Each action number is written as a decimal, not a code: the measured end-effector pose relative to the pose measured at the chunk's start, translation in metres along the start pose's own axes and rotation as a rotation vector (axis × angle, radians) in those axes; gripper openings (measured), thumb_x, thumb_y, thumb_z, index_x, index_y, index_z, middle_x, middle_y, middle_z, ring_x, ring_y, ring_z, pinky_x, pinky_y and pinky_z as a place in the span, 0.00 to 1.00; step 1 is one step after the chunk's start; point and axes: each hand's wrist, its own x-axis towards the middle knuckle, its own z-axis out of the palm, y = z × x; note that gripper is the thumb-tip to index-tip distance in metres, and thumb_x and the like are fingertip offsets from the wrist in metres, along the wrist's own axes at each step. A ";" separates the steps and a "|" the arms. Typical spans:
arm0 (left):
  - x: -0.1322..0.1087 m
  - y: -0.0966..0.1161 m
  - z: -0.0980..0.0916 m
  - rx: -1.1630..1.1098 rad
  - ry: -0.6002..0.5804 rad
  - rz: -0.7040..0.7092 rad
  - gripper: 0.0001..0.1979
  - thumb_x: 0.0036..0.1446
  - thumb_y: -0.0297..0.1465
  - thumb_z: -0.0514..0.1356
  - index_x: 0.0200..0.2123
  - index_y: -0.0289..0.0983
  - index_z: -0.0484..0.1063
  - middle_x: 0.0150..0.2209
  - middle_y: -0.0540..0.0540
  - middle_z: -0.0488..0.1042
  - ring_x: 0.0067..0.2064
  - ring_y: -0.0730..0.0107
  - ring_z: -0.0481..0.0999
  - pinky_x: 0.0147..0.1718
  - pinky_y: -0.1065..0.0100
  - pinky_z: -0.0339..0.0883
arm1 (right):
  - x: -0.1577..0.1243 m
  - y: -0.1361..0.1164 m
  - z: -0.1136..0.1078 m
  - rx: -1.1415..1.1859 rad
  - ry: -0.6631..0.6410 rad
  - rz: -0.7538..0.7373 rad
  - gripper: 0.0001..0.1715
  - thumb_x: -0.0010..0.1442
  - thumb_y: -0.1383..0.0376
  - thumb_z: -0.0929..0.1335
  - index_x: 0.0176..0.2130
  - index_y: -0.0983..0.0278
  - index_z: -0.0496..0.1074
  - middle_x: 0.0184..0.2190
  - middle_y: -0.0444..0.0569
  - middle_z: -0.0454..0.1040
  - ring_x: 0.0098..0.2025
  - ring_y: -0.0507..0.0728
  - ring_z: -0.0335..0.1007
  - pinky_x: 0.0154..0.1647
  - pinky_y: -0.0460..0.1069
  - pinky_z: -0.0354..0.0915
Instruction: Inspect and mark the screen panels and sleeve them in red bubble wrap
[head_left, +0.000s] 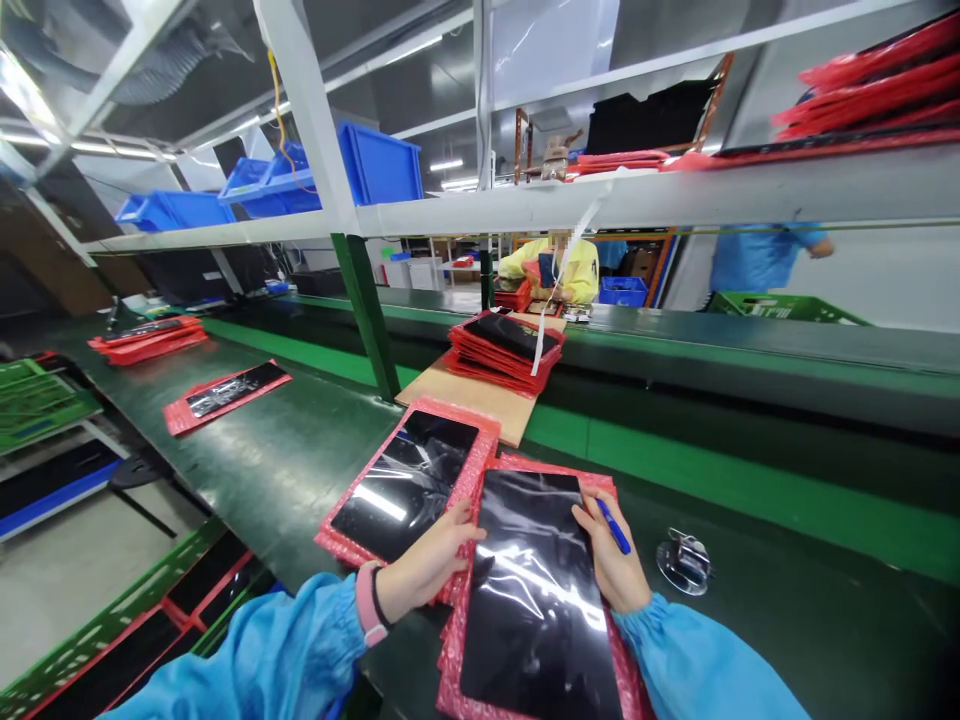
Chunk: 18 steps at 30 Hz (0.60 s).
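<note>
A glossy black screen panel (536, 590) under clear film lies in front of me, on a stack of red bubble-wrap sleeves (454, 665). My left hand (431, 560) grips its left edge with bent fingers. At the panel's upper right edge is my right hand (615, 545), its fingers closed around a blue pen (613, 526) and its fingertips touching the panel. Just left of this stack, a second black panel (409, 480) rests on a red bubble-wrap sleeve (480, 425).
Right of my hands, a shiny round metal object (684, 562) stands on the green bench (787, 620). Stacked red-wrapped panels (502, 352) sit on a brown board (431, 388). A green post (365, 315) rises behind. Green crates (105, 640) stand lower left; a co-worker (581, 268) sits opposite.
</note>
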 end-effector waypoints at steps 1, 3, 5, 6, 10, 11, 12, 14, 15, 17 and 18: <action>0.002 0.000 0.002 -0.015 0.008 0.012 0.28 0.44 0.24 0.63 0.51 0.38 0.65 0.55 0.41 0.65 0.49 0.63 0.69 0.40 0.67 0.62 | 0.000 0.000 -0.003 0.005 0.001 -0.008 0.10 0.57 0.65 0.71 0.39 0.66 0.71 0.44 0.49 0.74 0.50 0.59 0.69 0.53 0.60 0.62; 0.007 0.000 0.006 -0.037 -0.024 0.043 0.25 0.42 0.24 0.63 0.47 0.37 0.66 0.42 0.45 0.71 0.39 0.69 0.71 0.35 0.70 0.61 | 0.000 0.001 -0.010 0.014 0.015 -0.016 0.10 0.57 0.66 0.71 0.40 0.66 0.71 0.45 0.49 0.73 0.50 0.60 0.68 0.53 0.61 0.62; 0.012 0.001 0.012 -0.035 -0.075 0.069 0.18 0.42 0.25 0.64 0.40 0.35 0.68 0.31 0.49 0.70 0.32 0.73 0.70 0.32 0.71 0.61 | 0.001 0.002 -0.019 0.018 0.047 -0.012 0.11 0.58 0.66 0.70 0.42 0.66 0.70 0.46 0.49 0.73 0.51 0.60 0.68 0.53 0.61 0.62; 0.015 0.002 0.015 -0.025 -0.102 0.081 0.13 0.42 0.26 0.65 0.35 0.35 0.69 0.28 0.50 0.69 0.30 0.74 0.69 0.32 0.71 0.61 | 0.001 0.003 -0.022 0.018 0.063 -0.007 0.12 0.58 0.65 0.70 0.43 0.66 0.70 0.46 0.49 0.72 0.50 0.60 0.68 0.52 0.61 0.63; 0.024 0.008 0.030 0.046 -0.192 0.177 0.11 0.40 0.29 0.69 0.26 0.35 0.70 0.26 0.50 0.71 0.32 0.69 0.72 0.37 0.68 0.63 | 0.000 0.007 -0.028 0.004 0.090 0.022 0.13 0.60 0.63 0.69 0.45 0.66 0.70 0.45 0.50 0.73 0.47 0.59 0.71 0.48 0.59 0.66; 0.026 0.010 0.033 0.061 -0.198 0.218 0.12 0.40 0.29 0.69 0.30 0.35 0.72 0.29 0.49 0.73 0.38 0.66 0.73 0.42 0.67 0.63 | -0.001 0.006 -0.027 -0.003 0.092 0.023 0.13 0.60 0.62 0.69 0.44 0.66 0.70 0.44 0.50 0.73 0.46 0.59 0.71 0.47 0.59 0.67; 0.026 0.012 0.036 0.079 -0.195 0.264 0.16 0.40 0.28 0.70 0.35 0.36 0.74 0.35 0.48 0.76 0.44 0.63 0.73 0.48 0.66 0.62 | -0.003 0.005 -0.026 -0.010 0.094 0.019 0.14 0.59 0.61 0.69 0.44 0.66 0.70 0.43 0.50 0.74 0.45 0.59 0.72 0.47 0.59 0.68; 0.027 0.014 0.039 0.126 -0.181 0.348 0.27 0.39 0.25 0.69 0.47 0.39 0.73 0.50 0.45 0.74 0.58 0.58 0.66 0.58 0.64 0.53 | -0.008 -0.002 -0.021 -0.028 0.093 -0.006 0.15 0.56 0.59 0.70 0.42 0.62 0.68 0.41 0.48 0.76 0.46 0.59 0.73 0.48 0.58 0.68; 0.027 0.015 0.039 0.151 -0.179 0.378 0.31 0.39 0.24 0.68 0.51 0.40 0.70 0.56 0.45 0.70 0.62 0.57 0.61 0.60 0.62 0.49 | -0.011 -0.008 -0.019 -0.041 0.084 -0.025 0.16 0.55 0.58 0.71 0.42 0.60 0.67 0.41 0.47 0.77 0.47 0.60 0.73 0.50 0.58 0.67; 0.028 0.019 0.036 0.180 -0.178 0.406 0.35 0.39 0.23 0.67 0.55 0.40 0.67 0.61 0.44 0.65 0.65 0.54 0.55 0.62 0.61 0.46 | -0.014 -0.023 -0.020 -0.082 0.045 -0.067 0.18 0.54 0.56 0.71 0.43 0.57 0.66 0.45 0.47 0.77 0.52 0.60 0.71 0.54 0.57 0.65; 0.029 0.022 0.031 0.172 -0.181 0.410 0.36 0.39 0.23 0.67 0.55 0.39 0.67 0.61 0.44 0.64 0.65 0.54 0.55 0.63 0.60 0.46 | -0.014 -0.032 -0.024 -0.114 0.031 -0.091 0.18 0.54 0.56 0.70 0.44 0.56 0.66 0.49 0.47 0.76 0.54 0.61 0.69 0.56 0.57 0.63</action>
